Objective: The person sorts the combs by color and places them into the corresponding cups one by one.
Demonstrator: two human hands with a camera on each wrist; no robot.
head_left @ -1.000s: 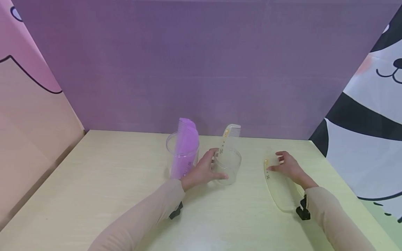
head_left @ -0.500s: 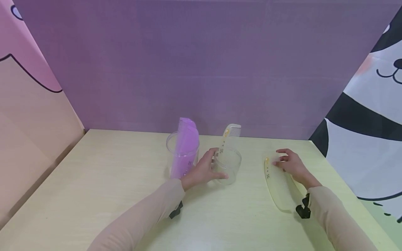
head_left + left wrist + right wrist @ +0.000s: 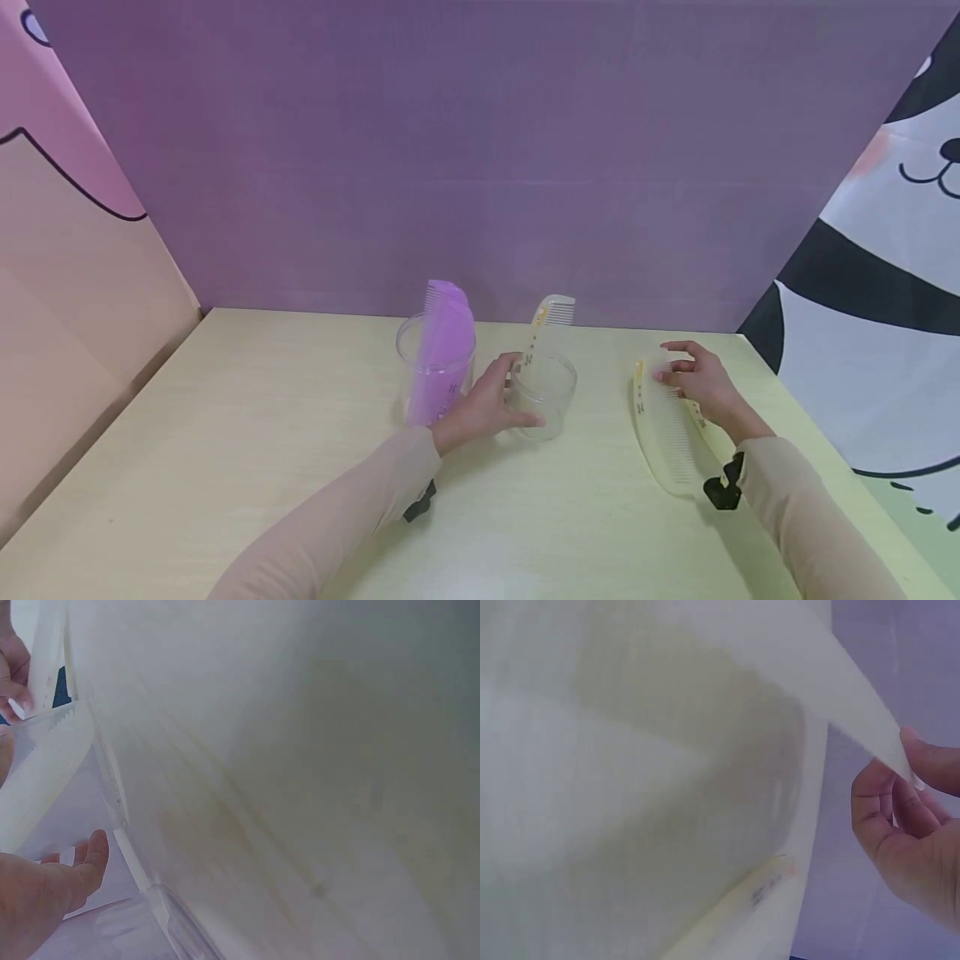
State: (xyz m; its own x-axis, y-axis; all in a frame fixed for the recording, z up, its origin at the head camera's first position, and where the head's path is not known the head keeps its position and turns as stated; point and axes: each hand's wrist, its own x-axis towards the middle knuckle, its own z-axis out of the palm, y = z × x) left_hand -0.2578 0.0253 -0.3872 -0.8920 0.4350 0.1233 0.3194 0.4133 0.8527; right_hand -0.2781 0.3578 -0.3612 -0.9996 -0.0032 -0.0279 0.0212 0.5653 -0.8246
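Observation:
My left hand grips the side of a clear plastic cup, thumb in front and fingers behind. A pale cream comb with small yellow prints leans upright inside this cup. At the right, my right hand pinches one end of a second cream comb between thumb and fingers. That comb slants above the table in the right wrist view. Under my right wrist lies another cream comb, partly hidden; its printed end shows in the right wrist view.
Left of my left hand stands another clear cup, close to my forearm, with a purple comb or combs upright in it. The pale table ends at a purple back panel. Printed panels stand at both sides.
My right hand has risen slightly and moved a little away from me, turning and lifting the cream comb. More of the comb beneath now shows. The left hand and both cups stay put.

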